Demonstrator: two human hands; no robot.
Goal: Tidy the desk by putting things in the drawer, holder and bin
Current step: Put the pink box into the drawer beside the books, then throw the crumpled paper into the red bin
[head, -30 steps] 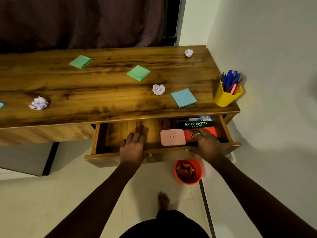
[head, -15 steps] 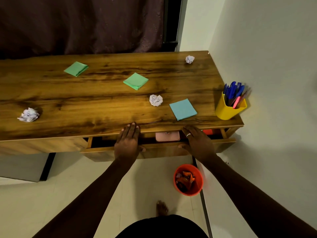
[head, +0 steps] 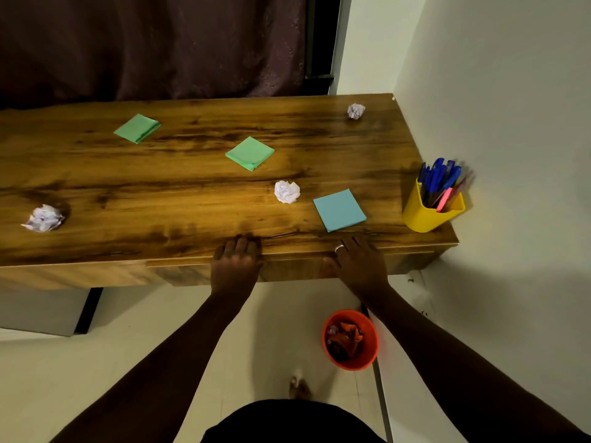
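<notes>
Head view.

- Left hand point(head: 235, 266), right hand point(head: 359, 266): both lie flat against the drawer point(head: 294, 271) front, fingers extended up to the bench point(head: 179, 215) front edge. Neither has hold of anything.
- Drawer: sits flush under the front edge, right half of the bench. Stiff wood with no handle visible; probably best taken by its top lip.
- Blue pad point(head: 339, 210): just behind the front edge, beyond the right hand. Thin, light and flat, so likely hard to pinch from above; lift it by a corner or slide it off the edge.
- Near paper ball point(head: 287, 191): just left of the blue pad, apart from it. Very light, soft and crushable; any pinch should hold.
- Middle green pad point(head: 250, 153) and far green pad point(head: 137, 128): mid-bench and toward the back edge. Should handle like the blue pad.
- Left paper ball point(head: 43, 218) near the left edge; corner paper ball point(head: 356, 110) near the back right corner.
- Holder point(head: 428, 212): yellow, at the front right corner, upright, full of pens point(head: 439, 177). Looks top-heavy and could tip.
- Bin point(head: 350, 338): orange, on the floor below the drawer, with wrappers inside.
</notes>
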